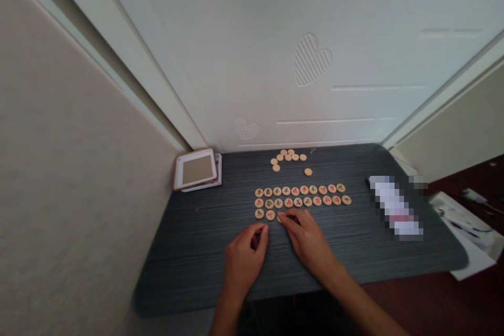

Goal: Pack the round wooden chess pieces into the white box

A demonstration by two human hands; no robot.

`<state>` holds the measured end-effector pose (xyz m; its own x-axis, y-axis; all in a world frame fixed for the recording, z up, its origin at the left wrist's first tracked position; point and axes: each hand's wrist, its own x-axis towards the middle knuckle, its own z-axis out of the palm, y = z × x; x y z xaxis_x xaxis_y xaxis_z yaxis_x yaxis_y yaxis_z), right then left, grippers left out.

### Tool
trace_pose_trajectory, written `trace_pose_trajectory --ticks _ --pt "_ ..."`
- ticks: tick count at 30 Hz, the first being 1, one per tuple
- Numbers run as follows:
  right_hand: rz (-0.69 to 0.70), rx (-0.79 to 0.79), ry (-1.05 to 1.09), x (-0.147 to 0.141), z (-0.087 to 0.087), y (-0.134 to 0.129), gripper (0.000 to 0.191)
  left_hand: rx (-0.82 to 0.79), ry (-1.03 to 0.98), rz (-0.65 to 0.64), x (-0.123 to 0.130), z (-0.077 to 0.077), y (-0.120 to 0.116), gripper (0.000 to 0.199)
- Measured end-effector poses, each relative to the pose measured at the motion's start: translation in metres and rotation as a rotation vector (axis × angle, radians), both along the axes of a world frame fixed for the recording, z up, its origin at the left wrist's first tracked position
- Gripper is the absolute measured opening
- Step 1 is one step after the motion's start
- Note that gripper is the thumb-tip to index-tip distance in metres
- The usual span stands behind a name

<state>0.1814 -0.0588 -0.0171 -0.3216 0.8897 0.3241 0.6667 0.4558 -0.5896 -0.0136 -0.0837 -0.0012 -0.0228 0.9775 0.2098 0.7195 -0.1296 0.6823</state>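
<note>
Round wooden Chinese chess pieces with red or black characters lie in rows on the dark table. My right hand [309, 241] has its fingertips closed on a Chinese chess piece [279, 218] in the nearest row, partly covered by the fingers. To the left in that row are a red-marked piece [270, 215] and a black-marked piece [259, 213]. My left hand [243, 253] is just nearer to me than these two, thumb and forefinger closed together, with no piece showing between them. Two longer rows lie beyond, including a black-marked piece [298, 202] in the middle one.
Several blank-looking pieces [288, 157] are grouped near the door, with a single piece [308, 172] apart. Framed trays [197, 169] stand at the table's back left corner. A blurred-out item [396, 207] lies at right. The dark table [189, 257] meets a white door [252, 52].
</note>
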Motion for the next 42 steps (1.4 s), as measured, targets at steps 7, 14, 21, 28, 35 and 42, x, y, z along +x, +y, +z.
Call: trace_pose_trajectory --ticks 7,14,21,28,35,42 --pt "-0.054 0.025 0.043 -0.001 -0.008 0.002 0.035 -0.001 -0.015 -0.011 -0.002 0.0 0.0 0.02" --pt "-0.078 0.073 0.106 -0.002 0.002 -0.005 0.029 -0.029 -0.044 -0.013 -0.003 -0.001 0.0 0.021" --pt "-0.26 0.149 0.07 0.044 0.048 0.036 0.021 -0.028 -0.065 -0.039 -0.006 -0.004 -0.001 0.022" --pt "-0.293 -0.224 -0.333 0.072 0.073 0.141 0.031 -0.041 -0.1 -0.023 -0.005 -0.001 -0.003 0.022" --pt "-0.173 -0.244 -0.272 0.059 0.074 0.148 0.015 0.002 -0.056 -0.044 -0.006 -0.003 -0.004 0.02" --pt "0.035 -0.348 0.283 0.076 0.079 0.071 0.021 0.049 0.007 -0.119 0.01 -0.005 -0.004 0.017"
